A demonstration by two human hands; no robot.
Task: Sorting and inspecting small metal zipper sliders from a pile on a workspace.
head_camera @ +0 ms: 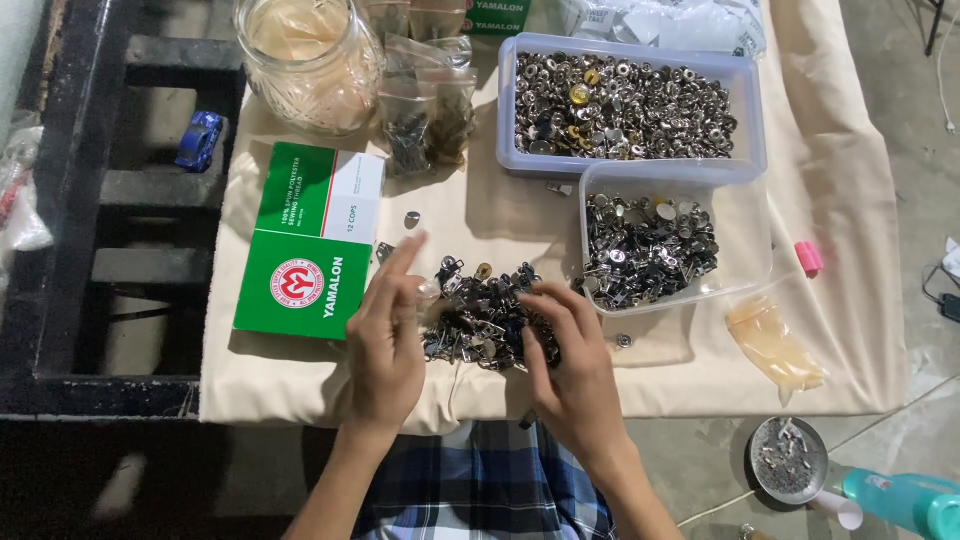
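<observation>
I see my left hand (388, 335) at lower centre of the frame, fingers pinching a small metal piece (428, 291) beside the pile of metal clasps (480, 315). My right hand (568, 365) rests on that pile, fingers curled into it; I cannot tell what it holds. A clear tub of clasps (745, 235) sits right of centre.

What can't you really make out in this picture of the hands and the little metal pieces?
Head view:
- What the left hand pinches: too small, blurred.
- Pieces under the right hand in the loose metal pile: hidden by its fingers.
- Glass jar: top cut off by the edge.
- Small bags: contents too dark.
</observation>
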